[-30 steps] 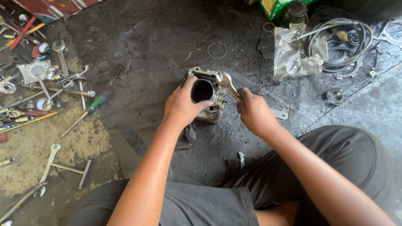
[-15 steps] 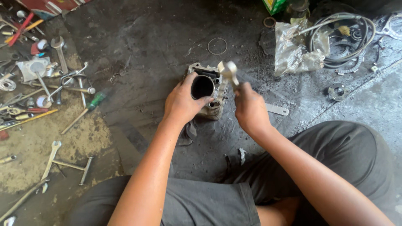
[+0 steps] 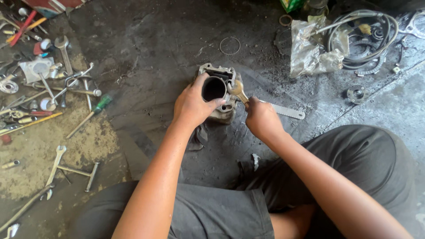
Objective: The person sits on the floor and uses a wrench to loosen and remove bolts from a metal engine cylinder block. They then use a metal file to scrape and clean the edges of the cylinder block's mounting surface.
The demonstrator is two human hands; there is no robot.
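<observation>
Since half a second ago, right hand (image 3: pixel 262 118) has swung the wrench (image 3: pixel 237 90) lower against the engine cylinder (image 3: pixel 218 90); fist closed on its handle. Left hand (image 3: pixel 192 105) clamps the cylinder on the floor (image 3: pixel 146 66), bore axis upward. Wrench head apparently still on a fastener; work unfinished.

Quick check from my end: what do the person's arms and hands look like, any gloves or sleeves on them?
No gloves: the left hand and right hand are bare. Both forearms are bare too, with no sleeve in view up to the frame edge. No watch, ring or band shows. Dark grey trousers cover the legs.
</observation>
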